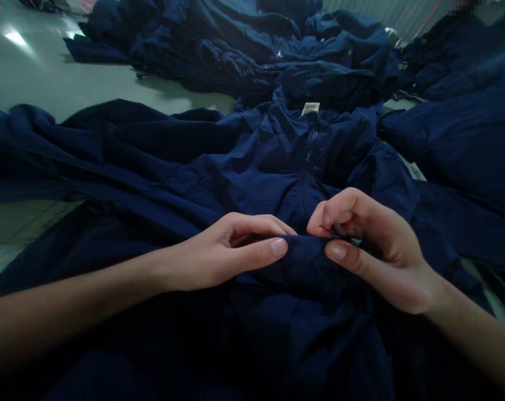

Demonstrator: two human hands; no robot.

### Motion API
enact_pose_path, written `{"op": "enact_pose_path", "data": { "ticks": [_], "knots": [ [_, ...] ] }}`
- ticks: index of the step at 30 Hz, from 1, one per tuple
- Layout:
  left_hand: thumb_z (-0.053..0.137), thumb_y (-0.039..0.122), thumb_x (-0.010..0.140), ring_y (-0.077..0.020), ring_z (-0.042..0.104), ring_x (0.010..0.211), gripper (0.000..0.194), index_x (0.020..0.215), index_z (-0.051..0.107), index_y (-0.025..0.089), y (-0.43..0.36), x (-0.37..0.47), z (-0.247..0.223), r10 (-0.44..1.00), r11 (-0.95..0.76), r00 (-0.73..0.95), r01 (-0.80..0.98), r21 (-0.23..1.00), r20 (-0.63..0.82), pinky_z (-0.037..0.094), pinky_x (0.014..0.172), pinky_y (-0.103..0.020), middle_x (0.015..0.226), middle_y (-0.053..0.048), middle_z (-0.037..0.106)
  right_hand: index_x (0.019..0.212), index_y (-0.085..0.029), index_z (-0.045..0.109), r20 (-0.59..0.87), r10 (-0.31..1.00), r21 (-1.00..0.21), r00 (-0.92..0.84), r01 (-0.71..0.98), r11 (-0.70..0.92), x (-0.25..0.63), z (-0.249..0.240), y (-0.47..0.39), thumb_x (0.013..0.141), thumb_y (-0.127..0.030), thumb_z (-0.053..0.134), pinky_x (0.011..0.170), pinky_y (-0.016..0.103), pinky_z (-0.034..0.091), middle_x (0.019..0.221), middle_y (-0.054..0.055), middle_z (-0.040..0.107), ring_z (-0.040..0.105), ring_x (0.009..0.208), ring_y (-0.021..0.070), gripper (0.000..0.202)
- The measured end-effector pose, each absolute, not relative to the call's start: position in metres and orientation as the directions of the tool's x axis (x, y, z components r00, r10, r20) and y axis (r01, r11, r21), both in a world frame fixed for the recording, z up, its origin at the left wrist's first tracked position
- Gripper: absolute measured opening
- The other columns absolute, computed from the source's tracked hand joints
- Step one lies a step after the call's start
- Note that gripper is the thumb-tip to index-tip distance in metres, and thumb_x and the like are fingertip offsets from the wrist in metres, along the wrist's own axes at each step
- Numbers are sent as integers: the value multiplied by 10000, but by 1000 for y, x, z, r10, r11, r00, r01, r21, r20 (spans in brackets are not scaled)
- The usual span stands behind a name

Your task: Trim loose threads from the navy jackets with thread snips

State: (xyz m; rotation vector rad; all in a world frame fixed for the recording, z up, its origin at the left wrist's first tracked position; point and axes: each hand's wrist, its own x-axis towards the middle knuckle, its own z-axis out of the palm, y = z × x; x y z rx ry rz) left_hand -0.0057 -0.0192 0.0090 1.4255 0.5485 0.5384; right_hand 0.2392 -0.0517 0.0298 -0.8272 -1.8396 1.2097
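A navy blue garment with a zipper and a white label lies spread in front of me. My left hand pinches a raised fold of its cloth, thumb on the near side and fingers behind. Close by on the right, my right hand grips the same fold between thumb and curled fingers. A small dark object, too unclear to name, shows among the fingers of my right hand.
A large heap of navy garments lies on the pale table beyond the garment. More dark blue cloth is piled at the right. A pale, ridged surface shows at the top right.
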Motion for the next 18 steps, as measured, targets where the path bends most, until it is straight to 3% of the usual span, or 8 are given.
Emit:
{"op": "enact_pose_path", "data": {
  "ticks": [4,7,12,18],
  "knots": [
    [690,331,975,-127,620,770,210,961,751,131,-22,-7,12,636,38,770,36,999,-52,500,670,-183,854,-19,673,1048,-216,591,238,817,-945,-525,68,320,252,37,-44,998,-255,693,571,181,424,858,-10,617,532,665,90,120],
    [758,245,904,-127,637,793,136,979,730,135,-24,-4,15,635,-9,772,18,1000,-9,510,697,-183,870,-11,698,1106,-229,615,240,805,-923,-543,130,363,265,43,-38,1008,-286,694,613,186,458,847,-8,626,559,700,103,138],
    [835,162,818,-120,650,804,187,957,711,146,-29,3,15,661,1,751,17,1000,-14,520,719,-184,885,7,721,1050,-221,632,204,796,-907,-570,197,374,276,47,-30,970,-273,742,622,200,519,825,4,643,620,711,128,145],
    [823,164,824,-103,621,726,167,894,675,133,-31,4,7,678,-45,734,-17,999,43,504,656,-175,816,7,695,1223,-201,687,122,746,-842,-655,329,427,262,44,-35,1017,-234,639,730,183,582,1020,62,726,716,888,145,214]
  ]
}}
